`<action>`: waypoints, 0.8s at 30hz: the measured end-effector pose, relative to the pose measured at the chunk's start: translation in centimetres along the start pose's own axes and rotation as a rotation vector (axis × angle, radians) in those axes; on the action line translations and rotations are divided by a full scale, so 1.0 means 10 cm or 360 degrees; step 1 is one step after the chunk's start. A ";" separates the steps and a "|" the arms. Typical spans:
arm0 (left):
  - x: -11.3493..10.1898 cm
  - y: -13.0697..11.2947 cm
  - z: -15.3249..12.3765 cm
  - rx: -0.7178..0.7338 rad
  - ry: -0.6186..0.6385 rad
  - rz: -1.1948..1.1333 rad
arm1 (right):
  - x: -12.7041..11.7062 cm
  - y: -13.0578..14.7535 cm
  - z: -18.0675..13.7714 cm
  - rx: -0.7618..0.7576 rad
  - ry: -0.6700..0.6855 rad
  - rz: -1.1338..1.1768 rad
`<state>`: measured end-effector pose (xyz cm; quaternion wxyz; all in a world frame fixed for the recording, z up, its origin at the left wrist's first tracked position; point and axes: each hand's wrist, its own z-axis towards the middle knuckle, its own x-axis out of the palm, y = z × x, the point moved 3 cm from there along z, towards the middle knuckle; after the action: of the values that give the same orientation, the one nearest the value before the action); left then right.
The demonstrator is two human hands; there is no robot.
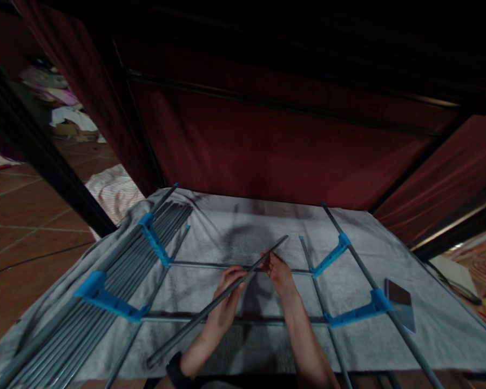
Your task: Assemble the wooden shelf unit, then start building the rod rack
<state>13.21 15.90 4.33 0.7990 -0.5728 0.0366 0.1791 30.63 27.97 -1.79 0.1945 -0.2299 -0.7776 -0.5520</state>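
A grey metal tube (198, 320) slants across the middle, above the cloth, its far end up to the right. My left hand (229, 289) is closed around it near the middle, and a dark band circles that wrist. Farther up the tube, the fingers of my right hand (276, 270) grip it too. Under both hands lies a frame of grey tubes, with a rear crossbar (210, 265) and a front crossbar (263, 321). Blue plastic brackets join it at the left (111, 300) and at the right (358, 312).
A bundle of loose grey tubes (133, 281) lies along the left. The grey cloth (437, 329) covers the surface, with a phone (400, 305) at the right. Dark posts and a red curtain (267, 156) stand behind. Piled cloth (71, 116) sits on the tiled floor.
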 end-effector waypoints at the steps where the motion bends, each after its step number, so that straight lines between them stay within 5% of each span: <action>1: -0.02 -0.04 0.04 0.0094 -0.0058 0.0035 | 0.03 0.01 -0.02 0.0004 0.0015 -0.0018; 11: -0.08 -0.30 0.41 0.0851 0.0042 0.0539 | 0.14 0.02 -0.27 -0.0117 0.0154 -0.0300; 24: 0.34 -0.18 0.54 0.0832 0.0517 0.1261 | -0.03 -0.14 -0.72 -0.0204 0.0108 -0.0277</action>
<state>16.18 21.25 6.93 0.7703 -0.3161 0.4188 0.3623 30.38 20.70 -0.80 0.1570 -0.1548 -0.7506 -0.6229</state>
